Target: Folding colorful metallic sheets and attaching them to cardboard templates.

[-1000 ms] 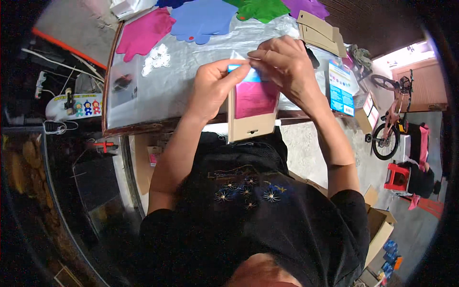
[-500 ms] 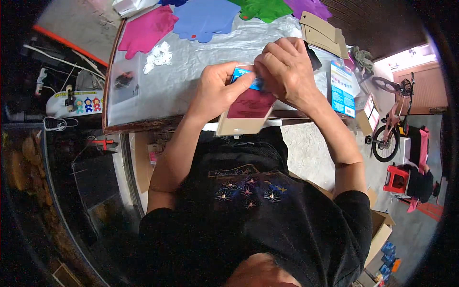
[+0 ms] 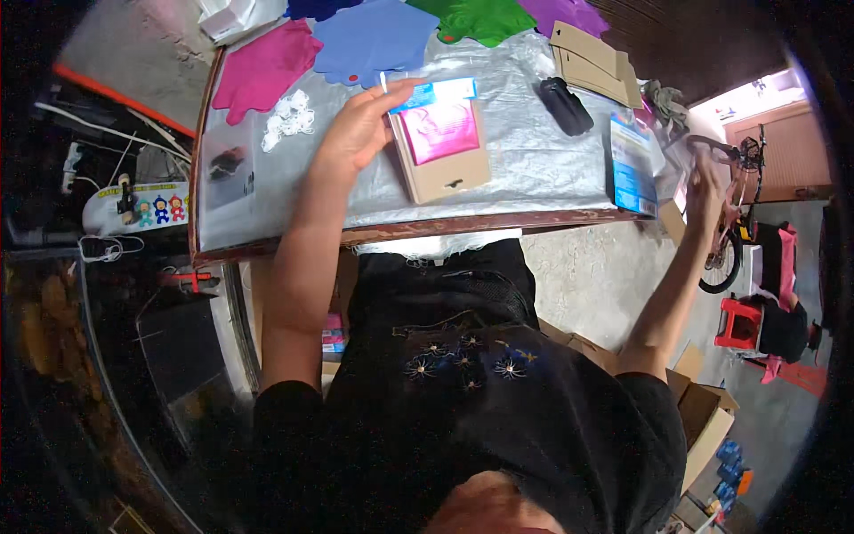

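Note:
My left hand pinches the upper left corner of a brown cardboard card, tilted over the table. A shiny pink folded packet lies against the card, below a blue and white header strip. My right hand is stretched far to the right, past the table's edge and beside a blue and white printed package. Its fingers are blurred, so their grip cannot be made out. A black oblong object lies on the table between the two hands.
Pink, light blue, green and purple flat pieces line the table's far side. White loops lie in a heap at left. Cardboard cards are stacked at far right. An open carton and a bicycle stand beyond the table.
My right hand has let go of the packaged card and swung out to the right. My left hand has moved left and away from me with the card, baring the black object.

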A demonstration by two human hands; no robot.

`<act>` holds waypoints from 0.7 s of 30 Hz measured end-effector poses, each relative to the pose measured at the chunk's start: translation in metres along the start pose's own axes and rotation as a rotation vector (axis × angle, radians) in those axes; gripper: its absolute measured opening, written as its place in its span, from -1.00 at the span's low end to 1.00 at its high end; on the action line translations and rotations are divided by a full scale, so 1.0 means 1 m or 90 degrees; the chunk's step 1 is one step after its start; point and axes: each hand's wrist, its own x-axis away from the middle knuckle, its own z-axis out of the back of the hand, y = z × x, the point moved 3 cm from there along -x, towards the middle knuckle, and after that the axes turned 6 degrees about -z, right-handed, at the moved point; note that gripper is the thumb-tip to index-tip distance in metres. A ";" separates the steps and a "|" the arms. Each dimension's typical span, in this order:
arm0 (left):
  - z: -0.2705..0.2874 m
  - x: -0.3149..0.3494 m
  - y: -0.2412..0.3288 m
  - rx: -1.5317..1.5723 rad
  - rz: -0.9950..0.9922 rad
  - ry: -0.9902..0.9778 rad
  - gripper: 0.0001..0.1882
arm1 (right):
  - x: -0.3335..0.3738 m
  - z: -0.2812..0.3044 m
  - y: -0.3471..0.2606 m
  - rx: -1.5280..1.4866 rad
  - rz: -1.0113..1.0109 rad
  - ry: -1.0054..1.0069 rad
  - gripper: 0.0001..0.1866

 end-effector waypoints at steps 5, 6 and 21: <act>0.016 -0.031 -0.018 0.001 0.057 -0.044 -0.60 | 0.038 0.186 0.096 0.633 0.377 -0.127 -0.54; 0.018 -0.040 -0.019 0.008 0.057 -0.049 -0.60 | 0.051 0.194 0.099 0.995 0.639 -0.132 -0.53; 0.029 -0.031 -0.015 -0.317 0.022 0.006 -0.68 | 0.001 0.175 0.121 0.643 -0.212 0.213 -0.56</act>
